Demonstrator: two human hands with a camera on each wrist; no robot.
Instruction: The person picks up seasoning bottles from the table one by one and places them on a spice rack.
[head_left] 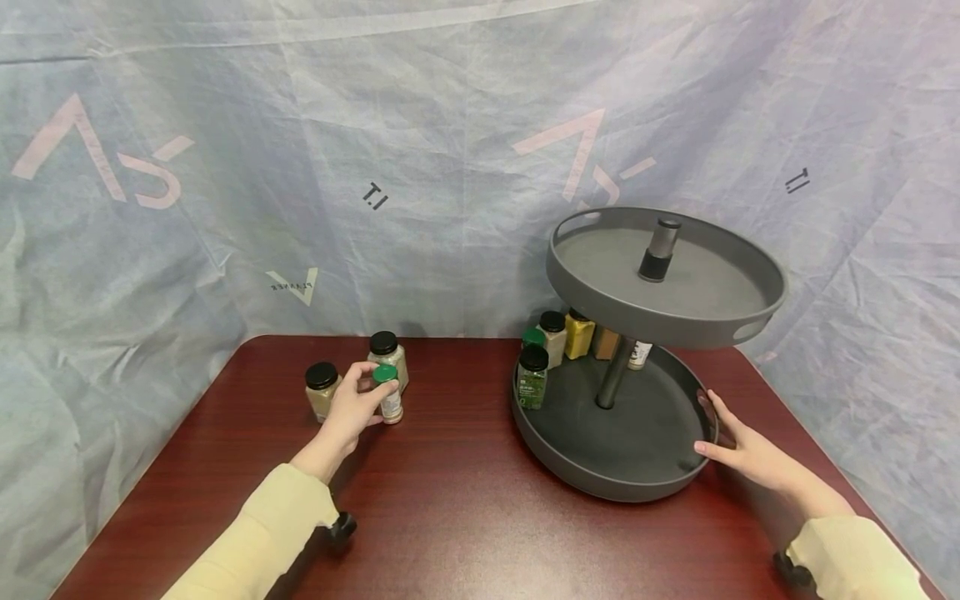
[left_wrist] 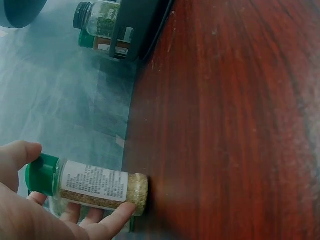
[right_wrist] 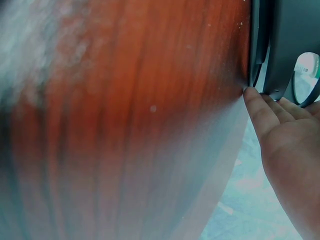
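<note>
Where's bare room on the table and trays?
Free: upper tray around the post; lower tray in front of the post, up to the right hand at its rim; table between the left hand and the lower tray. Crowded: lower tray's left and back, lined with jars; table's back left, where two black-lidded jars stand close to the held green-capped bottle.

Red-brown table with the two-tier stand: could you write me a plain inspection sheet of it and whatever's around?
Surface: red-brown table, glossy, wood-grained.
Job's things: green-capped bottle, upright; two black-lidded jars near it; grey two-tier stand, several containers in its lower tray.
Clutter: nothing seen besides these.
Hands: left hand grips the green-capped bottle; right hand touches the lower tray's side.
Cables: nothing seen.
Surroundings: grey-blue printed cloth hangs behind; the person wears cream sleeves.
</note>
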